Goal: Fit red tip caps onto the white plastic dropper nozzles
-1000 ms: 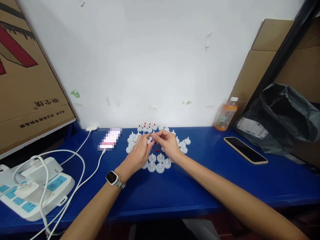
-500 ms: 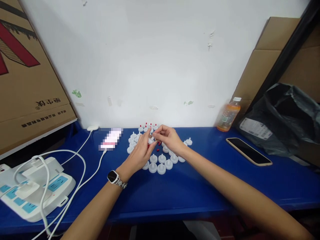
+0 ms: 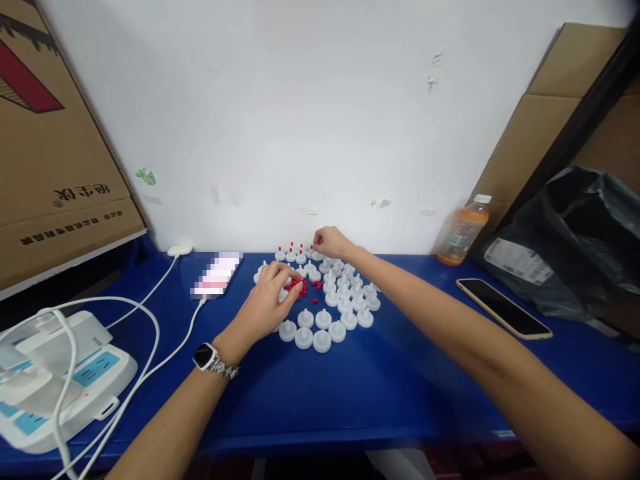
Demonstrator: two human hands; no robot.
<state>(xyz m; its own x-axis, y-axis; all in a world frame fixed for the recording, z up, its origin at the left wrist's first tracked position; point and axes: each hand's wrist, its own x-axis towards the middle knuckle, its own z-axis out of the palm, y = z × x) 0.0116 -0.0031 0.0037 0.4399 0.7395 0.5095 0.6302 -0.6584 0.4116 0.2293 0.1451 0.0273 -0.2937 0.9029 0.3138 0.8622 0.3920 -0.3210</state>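
Over a pile of tiny red tips [image 3: 296, 288], my left hand [image 3: 270, 293] is held with its fingers bent and thumb apart, gripping nothing that shows. My right hand [image 3: 331, 241] is at the back near the wall, its fingertips pinched over a white spouted cap [image 3: 318, 256]; the top of its spout is hidden by the fingers. Beside it stands a small group of white caps with red tips on their spouts [image 3: 291, 256]. Many white spouted caps without red tips [image 3: 345, 293] stand upright to the right and in front of the red pile.
On the left are a power strip [image 3: 75, 393] with white cables, a charging phone [image 3: 218, 275] and a large carton [image 3: 65, 153]. To the right are another phone [image 3: 504, 308], an orange drink bottle [image 3: 464, 230] and a black plastic bag [image 3: 565, 233]. A white wall [image 3: 320, 120] borders the blue table [image 3: 400, 387].
My hands, together over the caps before, are now apart. The right has moved back to the red-tipped group, where another white cap stands under its fingers. The left has opened above the red tips.
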